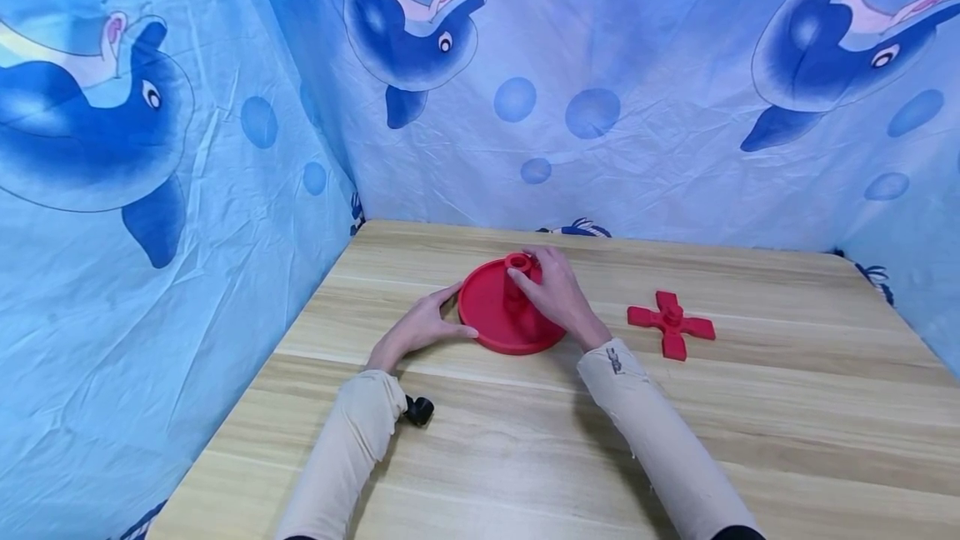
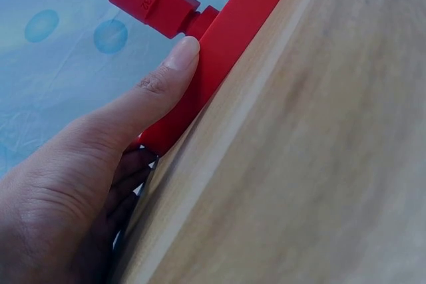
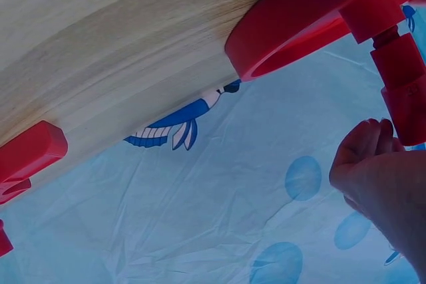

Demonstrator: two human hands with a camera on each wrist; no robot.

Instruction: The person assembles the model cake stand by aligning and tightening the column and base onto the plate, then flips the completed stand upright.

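Observation:
A round red tray (image 1: pixel 483 311) with a raised rim lies on the table. My left hand (image 1: pixel 420 325) holds its near-left edge, thumb (image 2: pixel 174 64) against the outer rim and the other fingers farther round. From the tray's middle rises a red post (image 1: pixel 514 294), hollow at the top. Between thumb and fingers, my right hand (image 1: pixel 557 294) grips the post's upper part. In the right wrist view, a narrow threaded neck (image 3: pixel 385 37) shows between the post and a square-looking socket (image 3: pixel 374 12) on the tray.
Right of the tray lies a red cross-shaped piece (image 1: pixel 672 321) with a knob in its centre. A small black object (image 1: pixel 420 412) sits by the left wrist. Blue dolphin-print cloth (image 1: pixel 645 182) hangs behind and beside the wooden table (image 1: pixel 510 457).

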